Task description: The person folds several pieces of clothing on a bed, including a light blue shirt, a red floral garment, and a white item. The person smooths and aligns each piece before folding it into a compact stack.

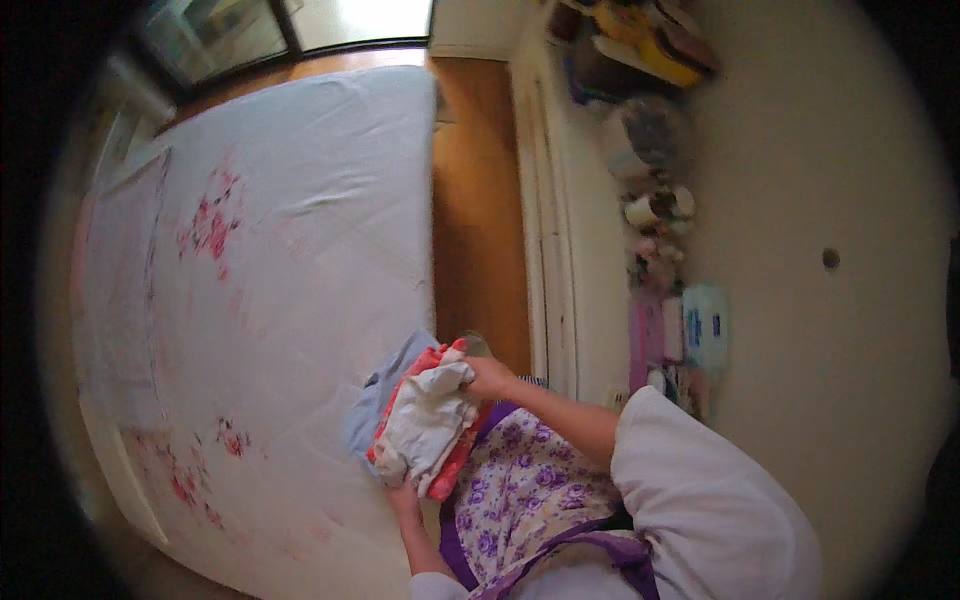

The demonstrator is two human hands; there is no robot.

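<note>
A bundle of cloth is held in front of my apron, over the near edge of the bed. On top lies a white cloth, with a red cloth with pale patches under it and a light blue cloth at the left. My right hand grips the bundle's upper right corner. At the lower left, my left hand holds the other end, its fingers mostly hidden by the fabric. The pieces look like clothes, but their kind is unclear.
The bed with a white floral sheet fills the left. A strip of wooden floor runs between it and a white ledge crowded with blurred items, among them a pale blue pack. Glass doors stand at the far end.
</note>
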